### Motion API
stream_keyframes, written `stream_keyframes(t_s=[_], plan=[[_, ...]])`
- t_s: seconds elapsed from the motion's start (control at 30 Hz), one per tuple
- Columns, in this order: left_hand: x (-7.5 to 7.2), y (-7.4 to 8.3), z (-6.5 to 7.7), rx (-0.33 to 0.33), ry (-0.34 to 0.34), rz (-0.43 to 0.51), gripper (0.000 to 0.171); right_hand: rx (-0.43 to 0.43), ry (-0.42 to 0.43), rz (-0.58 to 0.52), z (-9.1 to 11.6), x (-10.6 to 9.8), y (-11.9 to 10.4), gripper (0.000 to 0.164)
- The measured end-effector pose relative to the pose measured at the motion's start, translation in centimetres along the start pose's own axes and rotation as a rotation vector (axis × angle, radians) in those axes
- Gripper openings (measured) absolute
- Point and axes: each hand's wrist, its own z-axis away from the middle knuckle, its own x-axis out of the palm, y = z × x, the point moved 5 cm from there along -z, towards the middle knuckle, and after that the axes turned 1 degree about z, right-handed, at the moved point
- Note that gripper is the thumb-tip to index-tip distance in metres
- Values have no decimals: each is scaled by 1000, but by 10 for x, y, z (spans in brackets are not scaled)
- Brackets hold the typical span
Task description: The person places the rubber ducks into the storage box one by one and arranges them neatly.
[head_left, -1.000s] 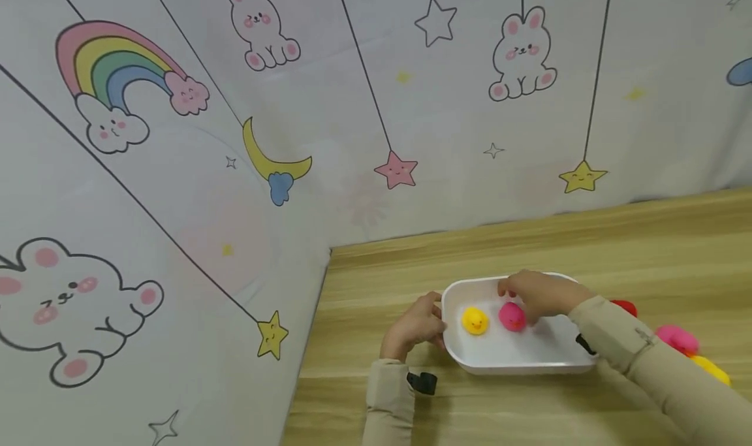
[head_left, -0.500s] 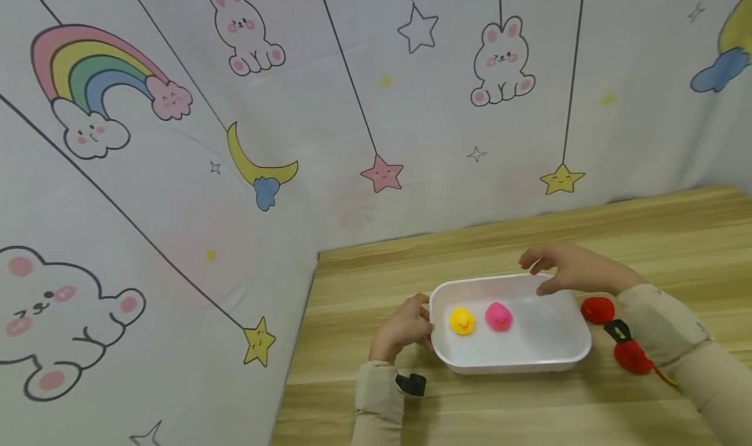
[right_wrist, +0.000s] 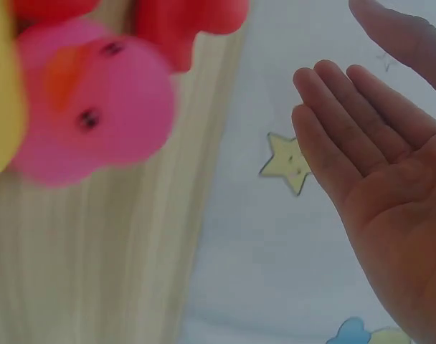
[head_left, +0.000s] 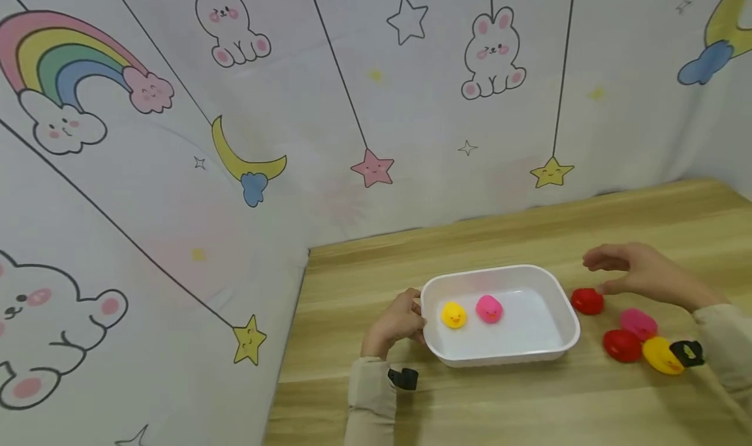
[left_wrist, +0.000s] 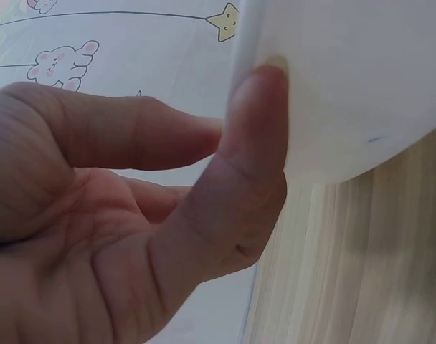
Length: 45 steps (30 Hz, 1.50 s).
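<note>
A white plastic tray [head_left: 499,353] holds a yellow rubber duck [head_left: 454,315] and a pink rubber duck [head_left: 489,309], side by side in its left half. At the tray's left end my left hand [head_left: 396,324] grips the edge, thumb and curled fingers against the wall, as the left wrist view [left_wrist: 196,201] shows close up. My right hand [head_left: 652,277] hovers right of the tray with its fingers extended and nothing in them. Just under its thumb lies a red rubber duck [head_left: 587,301].
Right of the tray lie another red duck [head_left: 623,346], a second pink duck [head_left: 639,324] and a second yellow duck [head_left: 662,356], close together; the right wristband partly covers the yellow one. A cartoon-printed white cloth [head_left: 282,93] borders the wooden table [head_left: 470,407] behind and at left.
My right hand has left the pink duck in the tray and moved right, out over the loose ducks. My left hand stays at the tray's left end. The head view has shifted slightly.
</note>
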Motion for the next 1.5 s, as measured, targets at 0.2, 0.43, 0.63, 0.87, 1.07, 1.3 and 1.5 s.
stream_keyframes(t_s=[0.2, 0.43, 0.63, 0.87, 1.07, 1.3, 1.5], plan=[[-1, 2, -1, -1, -14, 4, 58, 48, 9, -17, 23, -3, 23, 49], [0, 1, -3, 3, -17, 11, 58, 83, -39, -27, 43, -6, 40, 55], [-2, -1, -4, 11, -22, 16, 58, 98, -76, -40, 60, -4, 51, 61], [-3, -2, -4, 6, -30, 12, 59, 90, -244, -114, 82, 8, 68, 55], [-1, -1, -6, 4, -42, 22, 60, 61, -246, -99, 93, 17, 74, 53], [0, -3, -7, 3, -39, 25, 59, -61, -181, -113, 96, 29, 75, 55], [0, -3, -6, 6, -40, 23, 58, 1, -99, -5, 98, 32, 76, 50]])
